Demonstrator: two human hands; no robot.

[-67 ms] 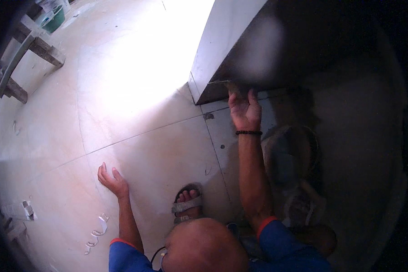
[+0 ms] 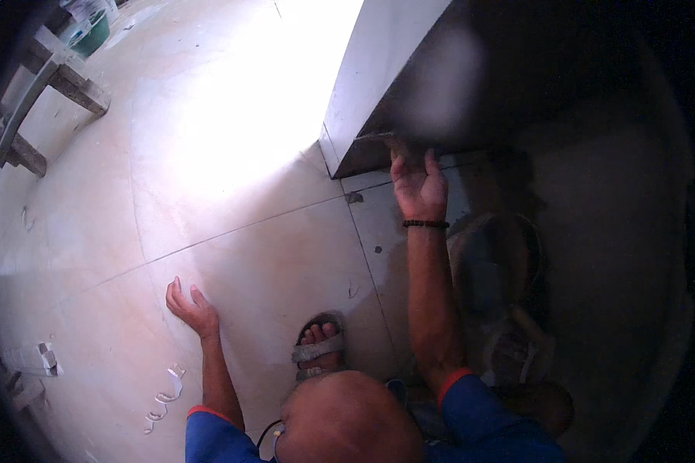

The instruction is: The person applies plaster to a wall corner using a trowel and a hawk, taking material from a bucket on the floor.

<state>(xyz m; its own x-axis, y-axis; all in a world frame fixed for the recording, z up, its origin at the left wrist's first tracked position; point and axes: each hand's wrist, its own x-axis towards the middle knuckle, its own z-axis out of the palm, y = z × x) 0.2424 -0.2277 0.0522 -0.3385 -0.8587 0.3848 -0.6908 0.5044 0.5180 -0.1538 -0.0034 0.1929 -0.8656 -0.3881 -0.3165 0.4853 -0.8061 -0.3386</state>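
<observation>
My left hand (image 2: 194, 310) hovers over or rests on the pale tiled floor (image 2: 255, 255); which of these I cannot tell. Its fingers are loosely bent and apart, holding nothing visible. Palm up, my right hand (image 2: 420, 185) reaches to the shadowed lower edge of a white-sided block (image 2: 371, 65), its thumb standing away from the fingers. The fingertips fade into the dark at the block's underside, beside a thin pale edge, so what they touch is hard to make out. A dark bead bracelet (image 2: 426, 224) circles that wrist.
A dim round basin-like thing (image 2: 496, 258) lies right of my forearm. Wooden legs (image 2: 77, 86) of a stand and a green tub (image 2: 91, 32) are at the far left. A curled white scrap (image 2: 164, 397) lies near my left arm. My sandalled foot (image 2: 319, 343) is between my arms.
My right hand has shifted very slightly at the block's lower edge. The left hand has stayed where it was.
</observation>
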